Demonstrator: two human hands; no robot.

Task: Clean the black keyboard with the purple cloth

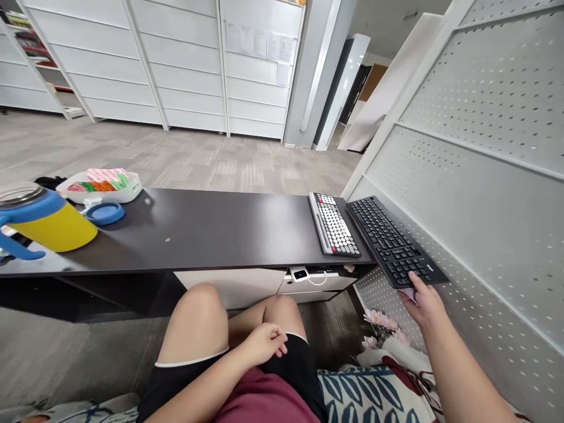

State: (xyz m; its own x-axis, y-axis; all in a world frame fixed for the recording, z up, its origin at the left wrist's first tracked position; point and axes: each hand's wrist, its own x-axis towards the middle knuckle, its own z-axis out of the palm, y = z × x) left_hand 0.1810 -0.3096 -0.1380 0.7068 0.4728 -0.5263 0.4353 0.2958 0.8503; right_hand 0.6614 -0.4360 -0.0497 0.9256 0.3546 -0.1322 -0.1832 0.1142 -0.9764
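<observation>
A black keyboard (388, 241) slants along the right end of the table, its near end jutting past the edge. My right hand (423, 301) grips that near end, thumb on top and the other fingers beneath it, partly hidden. Just left of it, a keyboard with white keys (335, 226) and a dark frame lies flat on the tabletop. My left hand (267, 342) rests over my lap by the knee, fingers loosely curled; I make out nothing in them.
The dark table (220, 226) spans the view. At its left stand a yellow and blue mug (57, 220), a blue lid (104, 213) and a white tray (132, 191) with colourful packets. A perforated panel (484, 235) borders the right. A white device (299, 274) with a cable sits under the edge.
</observation>
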